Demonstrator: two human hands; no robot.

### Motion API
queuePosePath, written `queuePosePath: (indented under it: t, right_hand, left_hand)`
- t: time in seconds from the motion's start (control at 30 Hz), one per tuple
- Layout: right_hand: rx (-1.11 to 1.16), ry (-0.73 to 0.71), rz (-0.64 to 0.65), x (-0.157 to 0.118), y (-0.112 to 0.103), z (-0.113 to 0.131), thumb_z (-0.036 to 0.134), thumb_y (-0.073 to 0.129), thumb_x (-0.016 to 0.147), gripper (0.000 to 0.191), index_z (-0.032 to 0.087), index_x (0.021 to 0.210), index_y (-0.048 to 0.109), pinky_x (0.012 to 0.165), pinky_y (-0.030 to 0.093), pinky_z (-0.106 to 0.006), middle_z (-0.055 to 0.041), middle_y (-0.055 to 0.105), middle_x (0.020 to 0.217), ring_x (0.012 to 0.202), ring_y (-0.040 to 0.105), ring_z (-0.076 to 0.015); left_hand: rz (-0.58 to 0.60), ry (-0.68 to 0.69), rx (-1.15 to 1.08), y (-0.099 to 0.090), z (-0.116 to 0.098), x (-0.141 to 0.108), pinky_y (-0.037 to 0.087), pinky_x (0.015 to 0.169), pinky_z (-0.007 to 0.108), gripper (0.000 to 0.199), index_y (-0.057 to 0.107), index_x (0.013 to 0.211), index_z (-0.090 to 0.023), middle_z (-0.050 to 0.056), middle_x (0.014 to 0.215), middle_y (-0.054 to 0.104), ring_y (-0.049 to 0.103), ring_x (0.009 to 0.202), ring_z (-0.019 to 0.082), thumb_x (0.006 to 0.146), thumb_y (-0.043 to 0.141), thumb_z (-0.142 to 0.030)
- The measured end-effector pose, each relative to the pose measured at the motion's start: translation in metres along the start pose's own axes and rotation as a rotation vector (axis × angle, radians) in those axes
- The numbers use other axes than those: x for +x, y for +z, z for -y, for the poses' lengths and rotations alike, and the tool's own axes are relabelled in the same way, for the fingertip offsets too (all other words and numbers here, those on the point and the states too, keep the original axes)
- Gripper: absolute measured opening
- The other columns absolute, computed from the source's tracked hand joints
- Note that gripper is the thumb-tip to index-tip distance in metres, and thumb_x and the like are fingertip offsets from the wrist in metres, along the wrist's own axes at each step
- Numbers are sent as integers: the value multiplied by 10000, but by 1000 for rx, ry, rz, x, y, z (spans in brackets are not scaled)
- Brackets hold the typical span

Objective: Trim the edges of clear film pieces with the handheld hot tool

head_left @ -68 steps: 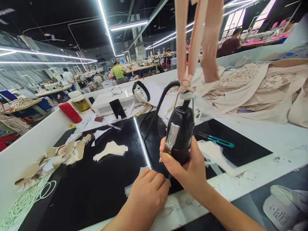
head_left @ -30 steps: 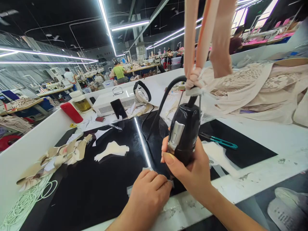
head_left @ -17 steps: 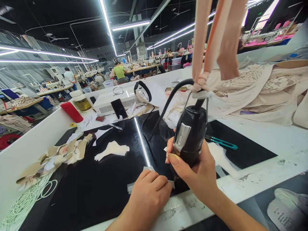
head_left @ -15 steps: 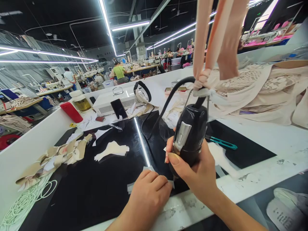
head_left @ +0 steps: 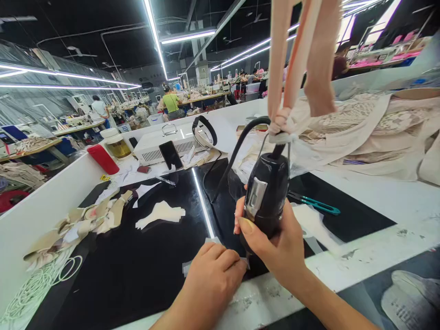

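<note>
My right hand (head_left: 275,243) is wrapped round a black corded power tool (head_left: 268,192) with a silver switch, held nearly upright. Its lower end is hidden behind my fingers. Peach fabric strips (head_left: 280,91) hang from above and are knotted to the tool's wire loop. My left hand (head_left: 216,270) is closed, its bent fingers pressing a pale, thin fabric piece (head_left: 186,267) onto the black mat (head_left: 120,270), beside the tool. Most of that piece lies under the hand. To the left lies a stack of cream cut pieces (head_left: 161,214). White pieces (head_left: 311,220) lie right of the tool.
Teal thread snips (head_left: 319,206) lie on the right. Bundled beige pieces (head_left: 79,224) and pale green cord (head_left: 44,284) line the left. Behind stand a white box (head_left: 154,151), a phone (head_left: 171,155), a red case (head_left: 103,159) and a jar (head_left: 117,143). Beige fabric (head_left: 360,133) is heaped right.
My right hand and the tool have shifted slightly left and down, and the hanging strips have swung left with them. My left hand stays in place on the fabric piece.
</note>
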State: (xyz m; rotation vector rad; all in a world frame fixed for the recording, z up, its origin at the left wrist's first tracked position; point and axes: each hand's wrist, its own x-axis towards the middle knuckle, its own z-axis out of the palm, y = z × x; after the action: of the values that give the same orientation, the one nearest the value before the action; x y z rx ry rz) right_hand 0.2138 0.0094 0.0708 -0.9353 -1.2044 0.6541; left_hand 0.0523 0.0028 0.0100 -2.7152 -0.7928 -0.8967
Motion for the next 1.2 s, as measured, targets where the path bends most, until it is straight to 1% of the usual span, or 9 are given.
queuePosePath:
  t: [0.2,0.37,0.5,0.67,0.8,0.9,1.0,1.1,1.2]
  right_hand:
    - [83,21,23,-7,-6,-4,388,812,925,290,308,1080,581,621,609,-392,11,684,863,638,642,-201]
    - [99,41,40,-12,-9,-6,405,815,937,439,339,1276,544,605,589,-386,15,697,884,630,650,-208]
    - [51,36,49,-12,-9,-10,381,801,951,483,359,1340,515,616,590,-395,16,701,890,646,645,-216]
    - [53,12,44,-8,-10,-4,428,799,947,348,346,1196,571,630,604,-383,15,680,909,676,646,-208]
    - [-15,-32,59,2,-9,15,385,845,869,282,304,1000,609,584,584,-310,11,706,875,675,647,-190]
    - [-52,10,129,8,-5,28,363,857,828,267,281,930,624,522,562,-273,-1,730,845,633,648,-179]
    - [-6,53,152,7,2,32,419,882,830,303,280,951,640,538,577,-261,-5,734,871,649,655,-175]
    - [17,47,172,3,13,29,407,885,854,289,285,948,640,557,576,-244,8,719,863,655,647,-163]
    - [33,-20,175,-1,28,24,360,845,886,242,286,934,620,579,594,-268,11,716,876,652,666,-167]
  left_hand:
    - [16,18,-14,-3,2,-1,406,663,327,263,663,916,-204,-23,795,688,619,688,170,1124,525,-123]
    - [10,13,-36,-5,1,0,429,658,331,281,676,945,-200,-19,834,718,645,712,175,1144,488,-134]
    - [17,10,-40,-4,0,-1,457,647,346,270,684,960,-198,-21,856,732,662,730,185,1143,494,-141]
    - [76,-5,-59,-10,-2,0,508,651,370,187,709,1056,-196,-10,886,748,666,730,209,1122,538,-155]
    - [106,-59,-142,-36,4,-2,595,812,384,148,701,1163,-187,23,1072,788,721,887,221,1127,559,-206]
    - [113,-154,-149,-62,20,-18,618,887,383,171,712,1213,-202,44,1144,789,742,973,226,1125,565,-216]
    - [167,-298,-121,-81,35,-44,643,864,365,225,728,1276,-227,55,1162,777,759,990,228,1059,675,-197]
    - [215,-413,-98,-86,41,-66,662,865,367,362,753,1259,-226,61,1170,766,769,1007,242,918,830,-131]
    - [236,-491,-89,-82,40,-74,666,889,391,431,770,1236,-215,70,1175,760,767,1027,259,842,892,-91]
